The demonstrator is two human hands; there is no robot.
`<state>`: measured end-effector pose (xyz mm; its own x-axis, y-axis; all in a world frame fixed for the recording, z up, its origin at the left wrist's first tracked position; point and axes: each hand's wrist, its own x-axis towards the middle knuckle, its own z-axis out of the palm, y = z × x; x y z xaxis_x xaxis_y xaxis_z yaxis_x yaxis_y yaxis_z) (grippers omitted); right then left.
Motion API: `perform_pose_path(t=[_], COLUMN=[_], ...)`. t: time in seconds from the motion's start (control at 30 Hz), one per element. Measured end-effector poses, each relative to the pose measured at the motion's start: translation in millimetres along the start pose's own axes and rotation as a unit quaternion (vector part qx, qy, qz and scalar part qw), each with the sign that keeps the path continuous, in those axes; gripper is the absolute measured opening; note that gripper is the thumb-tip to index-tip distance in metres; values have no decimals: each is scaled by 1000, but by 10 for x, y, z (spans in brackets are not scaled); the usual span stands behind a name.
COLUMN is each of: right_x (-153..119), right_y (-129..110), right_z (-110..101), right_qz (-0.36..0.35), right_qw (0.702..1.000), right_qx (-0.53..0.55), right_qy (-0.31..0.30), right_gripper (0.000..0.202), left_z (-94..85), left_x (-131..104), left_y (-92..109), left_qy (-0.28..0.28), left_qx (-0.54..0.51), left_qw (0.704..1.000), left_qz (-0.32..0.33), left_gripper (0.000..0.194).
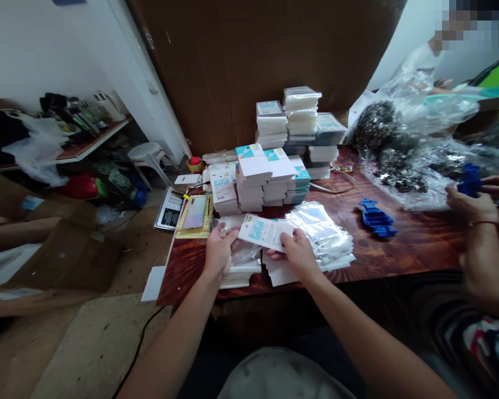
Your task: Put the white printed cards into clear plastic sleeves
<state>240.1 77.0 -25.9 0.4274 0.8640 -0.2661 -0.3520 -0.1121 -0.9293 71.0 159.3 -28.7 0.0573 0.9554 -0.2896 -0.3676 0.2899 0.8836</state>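
My right hand (299, 252) pinches a printed white and light-blue card (260, 230) by its right end. At the card's left end, the thumb and fingers of my left hand (220, 249) are closed on a clear plastic bag (246, 256); where the bag's edge meets the card is hard to see. Beneath my hands lies a pile of clear bags (237, 280). White cards (280, 271) lie under my right hand, and a spread pile of bagged cards (322, 238) rests just to its right.
Stacks of cards (253, 172) stand behind my hands, with taller packaged stacks (301, 108) farther back. A phone (195, 212) lies at the left. A blue plastic piece (376, 218) lies to the right; a co-worker's hands (474, 205) hold a similar one near bags of dark shiny pieces (403, 172).
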Motion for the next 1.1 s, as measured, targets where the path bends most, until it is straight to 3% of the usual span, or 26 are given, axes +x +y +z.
perform_pose_path(t=[0.1, 0.17, 0.33, 0.5, 0.67, 0.97, 1.1], right_x=[16, 0, -38, 9, 148, 447, 412], right_y=[-80, -108, -65, -162, -280, -371, -266], right_z=[-58, -100, -194, -441, -624, -497, -352], right_qz=[-28, -33, -8, 5, 27, 30, -62], right_qw=[999, 999, 993, 984, 986, 984, 983], right_qx=[30, 8, -84, -151, -126, -148, -158], right_qy=[25, 0, -76, -94, -105, -99, -71], right_gripper=[21, 23, 24, 24, 24, 18, 22], left_z=[-2, 4, 42, 56, 64, 9, 5], left_x=[21, 39, 63, 63, 46, 25, 14], left_y=[25, 25, -10, -5, 14, 30, 61], left_qy=[-10, -15, -95, -45, -49, -97, -142], left_qx=[-10, -4, 23, 28, 31, 56, 62], left_qw=[999, 998, 989, 992, 991, 985, 978], left_qz=[-48, -60, -110, -118, -118, -129, -138], left_gripper=[23, 21, 20, 9, 12, 21, 25])
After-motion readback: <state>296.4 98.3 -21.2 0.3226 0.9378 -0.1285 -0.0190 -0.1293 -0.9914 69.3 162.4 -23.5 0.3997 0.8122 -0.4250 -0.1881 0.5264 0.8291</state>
